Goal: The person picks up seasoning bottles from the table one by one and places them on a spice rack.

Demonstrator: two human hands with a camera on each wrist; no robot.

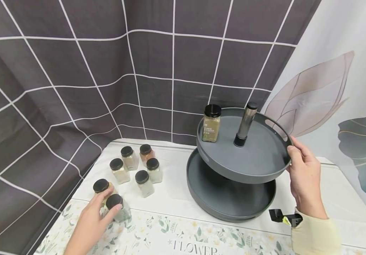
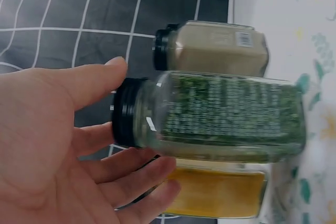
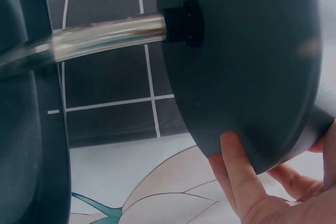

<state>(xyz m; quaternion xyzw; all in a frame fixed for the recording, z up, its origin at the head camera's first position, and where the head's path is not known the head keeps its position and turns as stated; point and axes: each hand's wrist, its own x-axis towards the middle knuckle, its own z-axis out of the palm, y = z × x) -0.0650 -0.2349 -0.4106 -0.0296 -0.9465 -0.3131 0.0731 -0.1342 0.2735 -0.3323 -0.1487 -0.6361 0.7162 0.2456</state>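
My left hand is spread around the black lid of a glass spice jar with green dried herbs. In the left wrist view its thumb lies along one side of the lid and its fingers along the other, not closed on it. A jar of yellow spice stands beside the fingers. My right hand grips the rim of the grey upper tray of a two-tier round stand, fingers below in the right wrist view. A yellowish-green spice jar stands on that tray.
The lower tray sits on the white tablecloth, joined by a metal post. Several black-lidded jars, including one of reddish spice, stand left of the stand. A dark gridded curtain hangs behind.
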